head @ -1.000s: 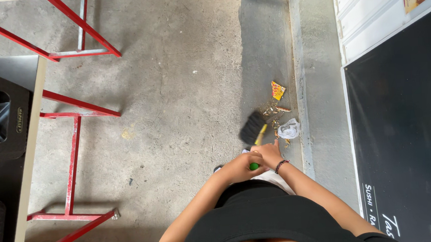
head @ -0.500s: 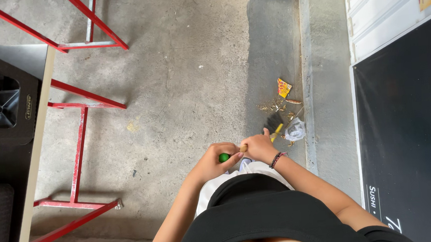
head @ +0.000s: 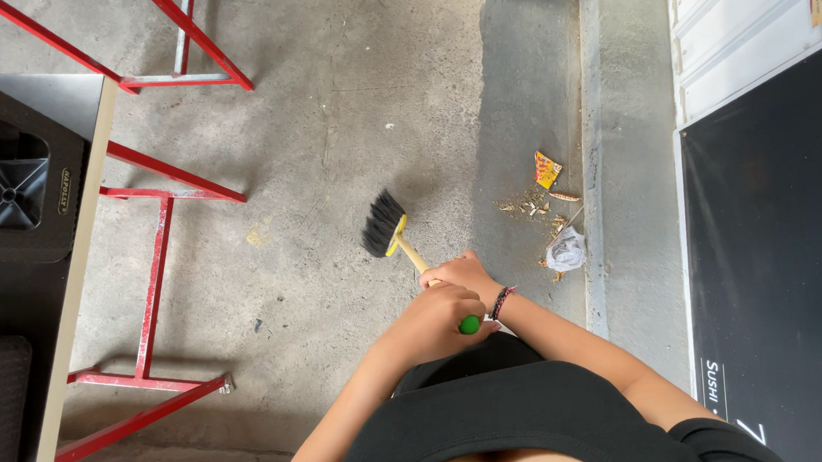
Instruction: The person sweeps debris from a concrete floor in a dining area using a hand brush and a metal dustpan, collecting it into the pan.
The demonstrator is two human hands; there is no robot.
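Gripping the wooden-handled broom with black bristles [head: 384, 225], the left hand [head: 438, 317] closes near its green tip and the right hand [head: 463, 273] clamps just ahead, bristles angled onto the grey concrete floor [head: 327, 103], well apart from the small litter pile of wrappers and scraps [head: 548, 208] by the raised kerb [head: 627, 151].

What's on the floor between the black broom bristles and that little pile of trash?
Nothing but bare grey concrete floor. In the head view, the broom bristles sit left of the trash pile, with only a darker shaded strip of floor between them.
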